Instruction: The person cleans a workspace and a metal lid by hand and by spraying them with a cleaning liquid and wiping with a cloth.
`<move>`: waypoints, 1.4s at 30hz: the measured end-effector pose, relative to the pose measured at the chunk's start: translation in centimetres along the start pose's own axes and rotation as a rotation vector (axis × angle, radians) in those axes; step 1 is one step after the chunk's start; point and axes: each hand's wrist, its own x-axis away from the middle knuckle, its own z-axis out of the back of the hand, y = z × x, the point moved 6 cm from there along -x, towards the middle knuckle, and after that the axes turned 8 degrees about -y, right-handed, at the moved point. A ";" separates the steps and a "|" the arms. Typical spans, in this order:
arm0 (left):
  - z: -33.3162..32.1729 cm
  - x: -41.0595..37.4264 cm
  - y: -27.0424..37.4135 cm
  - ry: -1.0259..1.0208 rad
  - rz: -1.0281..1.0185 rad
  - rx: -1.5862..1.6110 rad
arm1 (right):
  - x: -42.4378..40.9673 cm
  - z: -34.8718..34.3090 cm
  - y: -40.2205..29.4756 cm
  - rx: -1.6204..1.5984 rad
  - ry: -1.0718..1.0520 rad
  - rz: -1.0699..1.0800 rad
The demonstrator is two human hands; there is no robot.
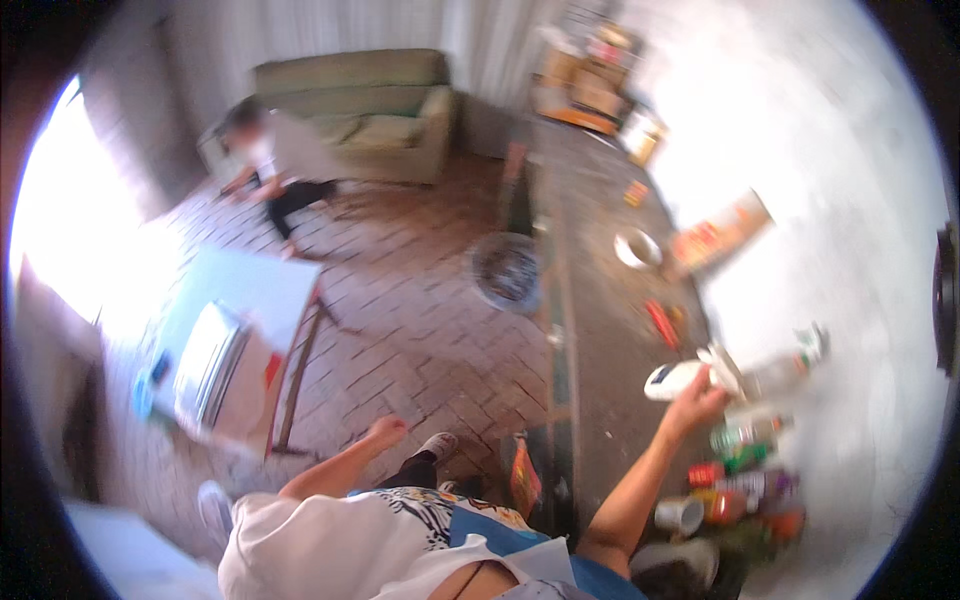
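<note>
My right hand [701,405] is closed around a white plastic bottle [671,381], which bears a dark label and seems to have a trigger top. It is held tilted above the dark worktop [607,390], near the wall. Just past that hand stands a clear bottle [772,375] with a pale cap. Several more bottles, among them a green-labelled one [739,433], are crowded nearer to me. My left hand [388,431] hangs over the brick floor with its fingers curled, and nothing shows in it. Blur hides the finer detail.
Farther along the worktop are a white bowl or roll [637,248], a red-handled tool [661,324] and a carton [720,232]. A basin [505,271] sits on the floor beside it. At left stands a small table [247,274]; beyond, a person [285,161] crouches before a green sofa [360,97].
</note>
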 end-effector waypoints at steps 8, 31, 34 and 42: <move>-3.5 22.8 21.8 0.164 -0.564 -0.105 | 19.3 -7.7 -17.6 -0.331 -0.532 0.401; 15.6 67.2 -17.2 1.125 -0.303 -0.009 | 72.3 18.8 -57.9 -1.311 -1.759 0.764; 17.6 71.9 -18.7 0.988 -0.350 0.068 | 76.4 20.8 -61.1 -1.420 -2.172 0.673; 23.8 75.8 -26.3 0.647 -0.314 0.271 | 87.8 22.8 -69.2 -1.046 -3.113 0.642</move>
